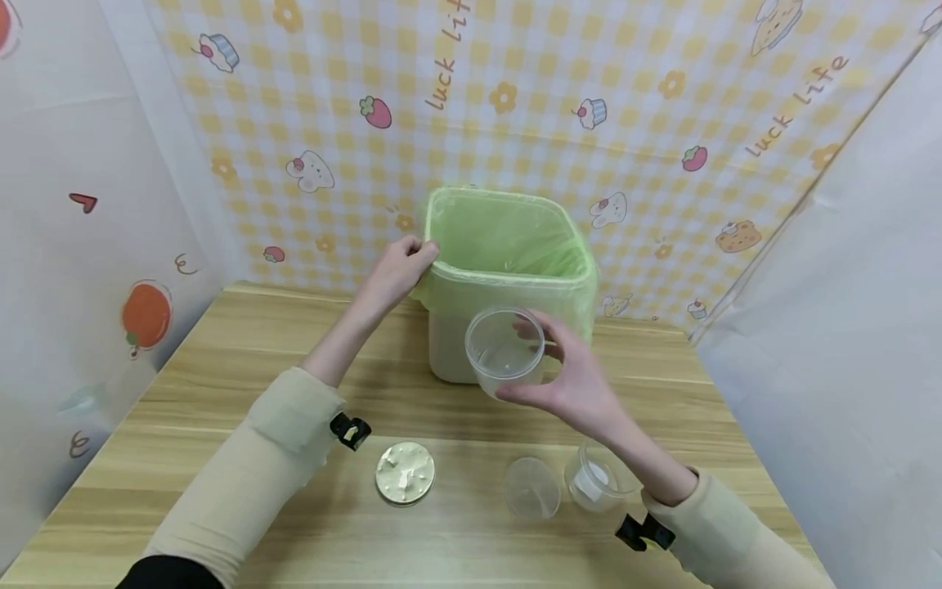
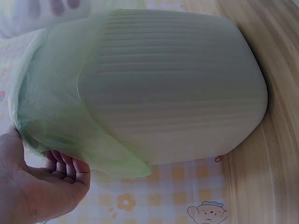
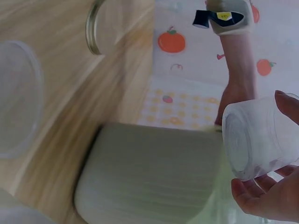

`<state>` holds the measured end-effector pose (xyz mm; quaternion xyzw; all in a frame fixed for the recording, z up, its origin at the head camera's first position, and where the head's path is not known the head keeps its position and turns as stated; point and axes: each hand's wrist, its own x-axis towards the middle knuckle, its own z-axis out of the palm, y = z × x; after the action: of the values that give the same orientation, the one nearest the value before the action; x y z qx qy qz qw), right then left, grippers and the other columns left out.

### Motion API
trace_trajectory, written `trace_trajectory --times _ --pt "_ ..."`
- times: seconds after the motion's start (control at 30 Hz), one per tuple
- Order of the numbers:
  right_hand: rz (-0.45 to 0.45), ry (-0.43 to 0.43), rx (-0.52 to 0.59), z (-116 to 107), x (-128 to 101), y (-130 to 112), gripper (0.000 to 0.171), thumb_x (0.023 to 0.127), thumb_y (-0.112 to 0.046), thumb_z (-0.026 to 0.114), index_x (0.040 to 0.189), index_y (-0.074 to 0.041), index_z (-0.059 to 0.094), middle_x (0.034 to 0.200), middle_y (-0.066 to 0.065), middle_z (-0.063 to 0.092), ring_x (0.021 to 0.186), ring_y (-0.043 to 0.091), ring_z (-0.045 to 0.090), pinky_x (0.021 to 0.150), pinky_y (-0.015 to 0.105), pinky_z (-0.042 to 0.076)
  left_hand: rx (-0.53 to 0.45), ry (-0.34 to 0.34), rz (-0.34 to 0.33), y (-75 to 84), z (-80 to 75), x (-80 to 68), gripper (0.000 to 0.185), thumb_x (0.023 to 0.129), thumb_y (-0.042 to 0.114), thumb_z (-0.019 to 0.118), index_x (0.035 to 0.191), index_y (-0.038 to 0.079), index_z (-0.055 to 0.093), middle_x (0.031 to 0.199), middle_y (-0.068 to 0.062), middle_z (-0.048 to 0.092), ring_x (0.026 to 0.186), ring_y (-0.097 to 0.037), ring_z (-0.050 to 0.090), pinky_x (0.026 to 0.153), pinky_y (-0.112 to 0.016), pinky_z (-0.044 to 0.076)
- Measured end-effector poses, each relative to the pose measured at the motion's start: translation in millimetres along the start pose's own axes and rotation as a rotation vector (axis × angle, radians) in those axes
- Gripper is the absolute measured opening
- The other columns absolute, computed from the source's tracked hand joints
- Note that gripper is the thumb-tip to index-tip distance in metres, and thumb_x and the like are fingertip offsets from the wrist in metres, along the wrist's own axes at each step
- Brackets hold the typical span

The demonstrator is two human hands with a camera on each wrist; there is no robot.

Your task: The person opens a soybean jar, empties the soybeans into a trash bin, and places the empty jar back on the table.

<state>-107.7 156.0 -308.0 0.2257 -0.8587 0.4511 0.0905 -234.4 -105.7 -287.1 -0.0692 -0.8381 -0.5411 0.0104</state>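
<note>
The person's left hand pinches the green liner at the near-left corner of the bin, fingers curled over the rim with the bag between them; the left wrist view shows the liner's overhang draped above the palm. The right hand cradles a clear plastic cup just in front of the bin, thumb under it and fingers wrapped round its far side, the mouth tipped towards the person.

To do this well, I'd say the cup wants lifting clear above the rim before it is tilted, mouth turned down over the middle of the liner, while the pinch on the corner keeps the bag from sliding in (a thin liner slips easily).

On the wooden table lie a round lid, a clear lid and a second cup near the right forearm.

The checked backdrop reads "luck life", printed twice. No label shows on the cups.
</note>
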Motion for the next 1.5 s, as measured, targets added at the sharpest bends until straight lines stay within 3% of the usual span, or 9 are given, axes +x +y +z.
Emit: trace_trajectory --times 0.4,0.73,1.27,1.5 --pt "0.054 -0.085 0.000 29 -16 24 0.095 0.063 -0.017 0.098 0.146 -0.011 0.052 0.136 0.010 0.067 0.126 0.027 0.064 0.105 0.048 0.054 0.014 0.001 -0.008 0.4 0.6 -0.2 0.040 0.100 0.046 0.046 0.107 0.010 0.061 0.091 -0.003 0.052 0.085 -0.020 0.049 0.072 -0.031 0.041" --pt "0.093 -0.171 0.022 52 -34 44 0.094 0.064 -0.020 0.097 0.145 -0.009 0.050 0.135 0.009 0.066 0.124 0.028 0.065 0.106 0.052 0.052 -0.014 0.004 0.004 -0.5 1.1 2.4 0.036 0.100 0.046 0.047 0.098 0.011 0.056 0.084 -0.001 0.048 0.078 -0.018 0.046 0.069 -0.030 0.039" --pt "0.176 -0.313 0.004 76 -56 67 0.099 0.059 -0.018 0.098 0.143 -0.010 0.048 0.133 0.011 0.066 0.121 0.031 0.066 0.104 0.049 0.055 -0.013 -0.008 -0.008 0.4 0.2 4.0 0.037 0.101 0.048 0.046 0.099 0.012 0.055 0.086 -0.001 0.047 0.080 -0.018 0.045 0.071 -0.031 0.038" --pt "0.219 -0.348 0.028 84 -67 75 0.098 0.059 -0.020 0.098 0.143 -0.012 0.048 0.133 0.008 0.067 0.119 0.025 0.065 0.103 0.046 0.053 0.004 -0.006 -0.009 0.3 1.9 4.7 0.037 0.101 0.048 0.046 0.099 0.013 0.055 0.084 0.000 0.047 0.079 -0.018 0.045 0.071 -0.031 0.038"
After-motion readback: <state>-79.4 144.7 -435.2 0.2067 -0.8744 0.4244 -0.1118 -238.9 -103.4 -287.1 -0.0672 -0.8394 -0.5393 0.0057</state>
